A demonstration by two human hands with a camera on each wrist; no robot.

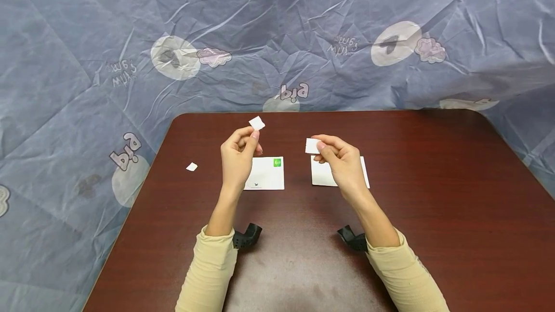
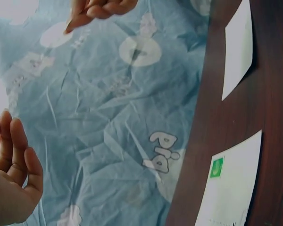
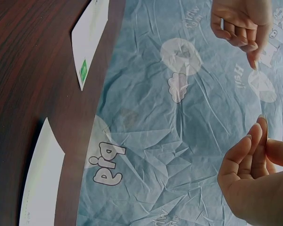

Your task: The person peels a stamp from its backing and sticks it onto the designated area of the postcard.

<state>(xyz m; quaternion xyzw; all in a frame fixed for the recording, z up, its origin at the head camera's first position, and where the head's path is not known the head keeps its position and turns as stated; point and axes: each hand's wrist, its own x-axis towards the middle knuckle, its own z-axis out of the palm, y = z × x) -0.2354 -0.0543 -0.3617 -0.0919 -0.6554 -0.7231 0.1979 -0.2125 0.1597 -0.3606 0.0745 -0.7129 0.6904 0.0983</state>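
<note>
My left hand (image 1: 237,158) is raised over the table and pinches a small white paper square (image 1: 257,123) between thumb and fingertips. Level with it on the other side, my right hand (image 1: 347,165) pinches a similar white paper piece (image 1: 311,146) by its right edge. Below the left hand lies a white envelope (image 1: 266,173) with a green stamp (image 1: 277,162) at its upper right corner. A second white envelope (image 1: 323,175) lies under the right hand, which partly covers it. In the left wrist view the stamped envelope (image 2: 231,188) is cut off by the frame's bottom edge.
Another small white paper piece (image 1: 191,166) lies on the dark red-brown table (image 1: 433,172), to the left. Behind the table hangs a wrinkled blue-grey printed cloth (image 1: 277,28). Black wrist mounts (image 1: 248,236) sit at both sleeve cuffs.
</note>
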